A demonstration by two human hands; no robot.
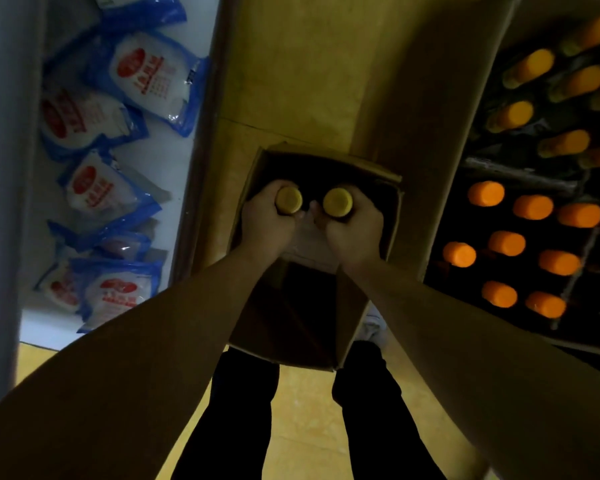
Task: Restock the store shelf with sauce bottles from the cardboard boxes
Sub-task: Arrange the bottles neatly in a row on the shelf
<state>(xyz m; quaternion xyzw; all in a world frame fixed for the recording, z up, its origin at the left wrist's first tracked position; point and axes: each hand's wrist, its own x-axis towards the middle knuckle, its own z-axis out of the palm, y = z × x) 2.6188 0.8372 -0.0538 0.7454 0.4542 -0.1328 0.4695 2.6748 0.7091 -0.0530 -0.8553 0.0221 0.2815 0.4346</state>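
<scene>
Two hands (267, 226) (355, 232), two bottles (289, 199) (338, 201)

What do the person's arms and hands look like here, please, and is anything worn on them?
Both forearms are bare right up to the frame edge: no sleeves show. The left hand and right hand carry no gloves, and I see no watch, ring or wristband. The dim light hides finer detail.

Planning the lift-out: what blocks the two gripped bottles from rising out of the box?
Nothing visible. Left hand and right hand each grip a yellow-capped bottle above the open cardboard box.
</scene>
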